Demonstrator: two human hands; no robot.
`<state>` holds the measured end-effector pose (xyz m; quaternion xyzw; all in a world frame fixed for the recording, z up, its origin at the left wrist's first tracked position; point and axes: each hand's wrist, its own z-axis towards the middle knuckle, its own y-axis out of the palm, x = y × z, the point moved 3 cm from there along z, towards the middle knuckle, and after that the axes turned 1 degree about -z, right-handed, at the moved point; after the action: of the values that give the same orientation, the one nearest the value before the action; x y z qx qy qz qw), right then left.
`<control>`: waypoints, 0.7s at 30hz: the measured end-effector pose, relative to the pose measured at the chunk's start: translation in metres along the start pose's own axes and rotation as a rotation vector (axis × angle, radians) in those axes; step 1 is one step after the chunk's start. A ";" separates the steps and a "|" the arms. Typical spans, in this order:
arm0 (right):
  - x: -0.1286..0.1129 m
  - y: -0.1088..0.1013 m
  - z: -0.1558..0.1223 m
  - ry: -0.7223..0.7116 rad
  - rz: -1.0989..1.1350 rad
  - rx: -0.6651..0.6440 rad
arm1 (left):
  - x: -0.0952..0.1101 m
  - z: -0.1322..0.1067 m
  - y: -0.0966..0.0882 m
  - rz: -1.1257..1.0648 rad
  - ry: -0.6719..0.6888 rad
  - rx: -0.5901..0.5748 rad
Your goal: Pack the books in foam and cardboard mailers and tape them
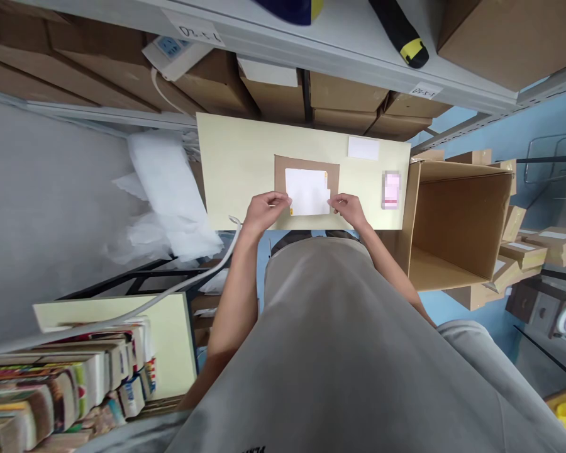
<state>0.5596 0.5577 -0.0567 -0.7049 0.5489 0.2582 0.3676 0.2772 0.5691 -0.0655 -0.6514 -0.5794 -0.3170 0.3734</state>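
Observation:
A white sheet [307,192] with small orange marks at two corners lies over a flat brown cardboard piece [306,162] on the cream tabletop [238,157]. My left hand [264,211] pinches the sheet's lower left edge between thumb and fingers. On the opposite side, my right hand [349,209] is closed in a pinch at the lower right edge, where a small tab sticks out. The cardboard's front part is hidden beneath the sheet and hands. Whether it is a box or a flat mailer, I cannot tell.
Right of my hands are a white slip [363,148], a blurred pink item [391,190] and an open carton [457,220]. White wrapping [163,189] hangs at the left. Books [89,371] fill the lower left; a grey cable [170,290] crosses there. A shelf [339,60] overhangs the back.

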 end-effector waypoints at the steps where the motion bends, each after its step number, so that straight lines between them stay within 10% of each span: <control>1: 0.002 -0.002 0.006 -0.027 -0.012 0.023 | 0.000 0.006 0.002 0.020 0.009 0.026; 9: 0.010 -0.014 0.065 -0.268 -0.062 0.055 | 0.006 0.063 0.004 0.192 0.115 0.026; 21: 0.016 -0.001 0.090 -0.243 -0.192 0.046 | -0.025 0.096 0.001 0.262 0.119 0.020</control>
<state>0.5687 0.6205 -0.1224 -0.7091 0.4362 0.2929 0.4702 0.2726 0.6382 -0.1369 -0.6977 -0.4695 -0.2978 0.4518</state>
